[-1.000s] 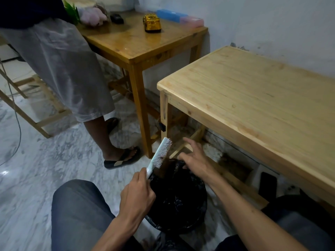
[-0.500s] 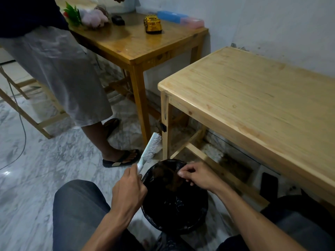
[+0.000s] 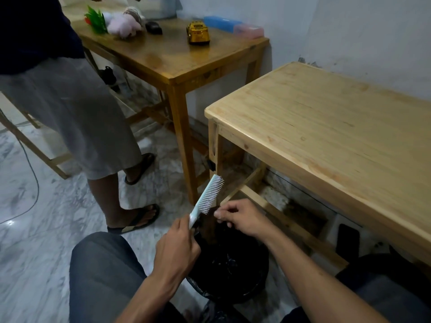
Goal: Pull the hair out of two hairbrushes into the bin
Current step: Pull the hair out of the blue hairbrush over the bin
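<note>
My left hand [image 3: 176, 249] grips the handle of a pale blue hairbrush [image 3: 206, 198] with white bristles, held tilted up and away over the bin's near-left rim. My right hand [image 3: 242, 219] is beside the brush's lower bristles, fingertips pinched on a dark brown tuft of hair [image 3: 208, 226] that hangs down toward the bin. The bin [image 3: 229, 273] is round with a black liner and stands on the floor between my knees. Only one hairbrush is in view.
A light wooden table [image 3: 326, 127] stands right of the bin, a darker table [image 3: 168, 54] with a yellow toy car [image 3: 198, 32] behind it. A person in grey shorts and sandals [image 3: 77, 117] stands at the left on the marble floor.
My right hand rose from the bin's rim back to the brush bristles and pinched hair. The left hand brought the brush to the right, closer over the bin.
</note>
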Motion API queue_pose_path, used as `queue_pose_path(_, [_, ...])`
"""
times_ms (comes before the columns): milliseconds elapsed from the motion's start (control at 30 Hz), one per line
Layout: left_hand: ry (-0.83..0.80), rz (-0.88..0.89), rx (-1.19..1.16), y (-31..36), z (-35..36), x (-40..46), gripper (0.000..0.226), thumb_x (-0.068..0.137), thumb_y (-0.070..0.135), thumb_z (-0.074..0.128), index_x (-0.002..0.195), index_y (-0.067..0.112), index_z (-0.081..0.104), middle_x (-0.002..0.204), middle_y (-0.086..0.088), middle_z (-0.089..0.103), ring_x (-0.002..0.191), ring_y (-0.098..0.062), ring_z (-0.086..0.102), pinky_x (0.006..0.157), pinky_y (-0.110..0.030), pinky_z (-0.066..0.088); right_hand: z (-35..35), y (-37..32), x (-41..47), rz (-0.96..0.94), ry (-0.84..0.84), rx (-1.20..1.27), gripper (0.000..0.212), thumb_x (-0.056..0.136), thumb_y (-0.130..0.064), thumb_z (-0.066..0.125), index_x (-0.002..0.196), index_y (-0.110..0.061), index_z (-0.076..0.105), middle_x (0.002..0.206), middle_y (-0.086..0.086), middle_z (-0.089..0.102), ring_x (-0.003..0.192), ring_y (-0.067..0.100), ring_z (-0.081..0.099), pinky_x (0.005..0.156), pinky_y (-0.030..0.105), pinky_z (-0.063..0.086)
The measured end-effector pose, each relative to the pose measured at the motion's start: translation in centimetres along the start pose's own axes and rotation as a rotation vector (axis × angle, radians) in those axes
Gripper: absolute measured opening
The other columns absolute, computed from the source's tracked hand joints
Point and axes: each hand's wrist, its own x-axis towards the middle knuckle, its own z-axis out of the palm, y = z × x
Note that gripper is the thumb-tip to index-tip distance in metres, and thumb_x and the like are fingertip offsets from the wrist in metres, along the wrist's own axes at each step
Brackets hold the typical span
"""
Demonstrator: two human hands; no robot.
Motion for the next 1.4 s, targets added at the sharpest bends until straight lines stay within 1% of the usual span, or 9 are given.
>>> queue_pose_path(200, [0.005, -0.007, -0.036, -0.5, -0.1, 0.2, 0.028, 0.089, 0.011, 0.052, 0.116, 0.013, 0.059, 0.094, -0.005, 0.065, 0.071, -0.029, 0.060, 0.055, -0.038, 0.045, -0.7, 2.3, -0.8, 0.104, -0.075, -0.205, 0.004, 0.095, -0.031, 0.072, 0.098, -0.029, 0.075, 0.089, -0.011, 0.074, 0.068, -0.003, 0.063, 0.068, 0.018, 0.049])
queue_pose_path(367, [-0.024, 0.028, -0.094, -0.2, 0.4, 0.1, 0.012, 0.086, 0.012, 0.054, 0.097, 0.015, 0.057, 0.083, -0.003, 0.065, 0.066, -0.027, 0.059, 0.053, -0.037, 0.043, -0.6, 1.1, -1.2, 0.102, -0.150, -0.079, 0.071, 0.081, -0.023, 0.084, 0.140, -0.042, 0.048, 0.107, -0.008, 0.070, 0.079, 0.000, 0.065, 0.068, 0.018, 0.051])
queue_pose_path(500, [-0.030, 0.087, -0.103, 0.0, 0.6, 0.0, 0.011, 0.086, 0.015, 0.056, 0.097, 0.017, 0.057, 0.082, -0.001, 0.066, 0.065, -0.026, 0.060, 0.052, -0.034, 0.039, -0.2, -0.1, -0.9, 0.070, -0.236, 0.254, 0.053, 0.082, -0.014, 0.084, 0.123, -0.037, 0.061, 0.117, -0.007, 0.075, 0.097, 0.014, 0.075, 0.074, 0.030, 0.058])
queue_pose_path(633, [-0.002, 0.109, -0.113, -0.1, 0.3, 0.4, 0.016, 0.087, 0.013, 0.057, 0.103, 0.016, 0.059, 0.085, -0.003, 0.067, 0.065, -0.025, 0.060, 0.053, -0.033, 0.038, 0.5, 0.4, -0.4, 0.027, -0.141, 0.298, 0.013, 0.092, -0.013, 0.076, 0.105, -0.011, 0.077, 0.078, -0.005, 0.076, 0.060, 0.005, 0.060, 0.055, 0.016, 0.048])
queue_pose_path(800, [0.029, -0.019, -0.024, -0.7, -0.2, 0.8, 0.017, 0.089, 0.013, 0.055, 0.105, 0.012, 0.059, 0.091, -0.008, 0.067, 0.077, -0.034, 0.064, 0.058, -0.040, 0.046, 0.0, 1.6, -0.3, 0.015, -0.028, 0.238, 0.006, 0.091, -0.017, 0.077, 0.093, -0.015, 0.082, 0.068, -0.007, 0.072, 0.058, 0.003, 0.055, 0.057, 0.015, 0.047])
queue_pose_path(933, [0.032, -0.076, -0.032, -1.7, -0.5, 1.2, 0.006, 0.089, 0.011, 0.054, 0.094, 0.012, 0.057, 0.083, -0.008, 0.065, 0.069, -0.032, 0.061, 0.055, -0.039, 0.045, -1.2, 2.5, -0.6, 0.038, -0.029, 0.162, 0.007, 0.092, -0.023, 0.077, 0.093, -0.024, 0.083, 0.078, -0.006, 0.077, 0.066, 0.005, 0.061, 0.063, 0.020, 0.050])
queue_pose_path(1100, [0.004, -0.086, -0.109, -1.6, -0.5, 1.3, 0.005, 0.087, 0.013, 0.058, 0.085, 0.016, 0.055, 0.065, 0.002, 0.058, 0.054, -0.017, 0.054, 0.045, -0.030, 0.032, -0.8, 1.8, -1.0, 0.207, -0.268, -0.201, 0.064, 0.100, -0.023, 0.064, 0.158, -0.028, 0.038, 0.144, 0.001, 0.057, 0.083, 0.013, 0.074, 0.064, 0.024, 0.059])
queue_pose_path(1267, [-0.091, -0.168, -0.254, -0.8, -0.7, 1.2, 0.011, 0.084, 0.025, 0.061, 0.093, 0.022, 0.055, 0.066, 0.004, 0.062, 0.054, -0.012, 0.059, 0.046, -0.026, 0.038, -0.2, 0.1, 0.3, 0.115, -0.026, -0.431, 0.037, 0.092, -0.011, 0.066, 0.127, -0.021, 0.075, 0.108, 0.003, 0.080, 0.089, 0.018, 0.078, 0.084, 0.035, 0.064])
queue_pose_path(1400, [-0.092, -0.216, -0.291, -0.8, -0.9, 1.4, 0.014, 0.085, 0.036, 0.058, 0.083, 0.023, 0.055, 0.066, 0.001, 0.065, 0.057, -0.017, 0.062, 0.055, -0.042, 0.050, -0.8, -2.6, -0.1, 0.111, -0.037, -0.454, 0.050, 0.086, -0.039, 0.078, 0.133, -0.024, 0.070, 0.125, -0.001, 0.074, 0.119, 0.017, 0.067, 0.103, 0.031, 0.050])
